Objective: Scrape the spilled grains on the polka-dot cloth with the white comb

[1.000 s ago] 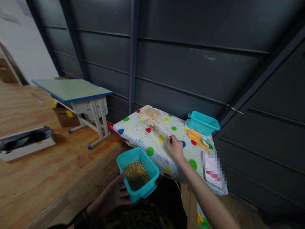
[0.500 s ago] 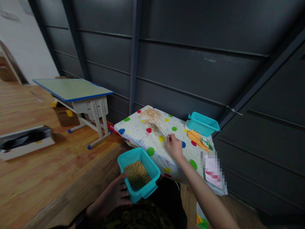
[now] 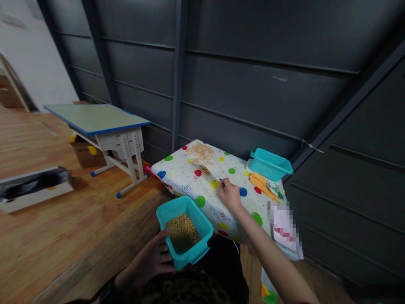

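My left hand (image 3: 151, 258) grips the near side of a teal plastic tub (image 3: 184, 231) half full of tan beans, held just off the near edge of a small table with a spotted cloth (image 3: 186, 179). My right hand (image 3: 230, 195) reaches over the cloth and pinches a thin pair of chopsticks (image 3: 211, 172). Their tips point at a loose pile of beans (image 3: 200, 151) spread on the far left part of the cloth.
A second teal tub (image 3: 269, 163) stands at the table's far right, beside an orange item (image 3: 260, 183) and a small round dish (image 3: 274, 188). A dark panelled wall rises right behind. A blue-edged desk (image 3: 98, 120) and a white box (image 3: 31, 188) stand on the wooden floor at left.
The chopsticks in my right hand have swung slightly over the bean pile. The tub and my left hand have barely shifted.
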Available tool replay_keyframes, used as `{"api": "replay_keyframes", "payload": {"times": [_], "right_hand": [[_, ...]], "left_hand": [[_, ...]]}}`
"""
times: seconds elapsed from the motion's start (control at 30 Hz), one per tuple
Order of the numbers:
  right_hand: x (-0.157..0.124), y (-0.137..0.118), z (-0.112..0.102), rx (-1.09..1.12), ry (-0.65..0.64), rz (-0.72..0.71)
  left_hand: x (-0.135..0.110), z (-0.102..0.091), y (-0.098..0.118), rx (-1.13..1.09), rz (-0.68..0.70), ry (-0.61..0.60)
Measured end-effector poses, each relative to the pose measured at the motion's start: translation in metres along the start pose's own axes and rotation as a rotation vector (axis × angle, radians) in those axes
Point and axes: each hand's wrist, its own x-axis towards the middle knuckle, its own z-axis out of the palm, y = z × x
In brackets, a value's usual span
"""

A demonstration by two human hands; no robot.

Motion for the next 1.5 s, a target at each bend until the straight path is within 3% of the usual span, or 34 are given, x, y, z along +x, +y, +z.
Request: {"api": "replay_keyframes", "payload": {"times": [0.97,1.5], "right_hand": [[0.015,-0.010,-0.004,0.187,-0.021,0.050],[0.023,0.005,0.003,0.360,0.129,0.141]], "left_hand": [[-0.001,-0.002,-0.001,-0.002,0.019,-0.036],[-0.006,0.003,0.000,0.007,0.019,-0.058]]}}
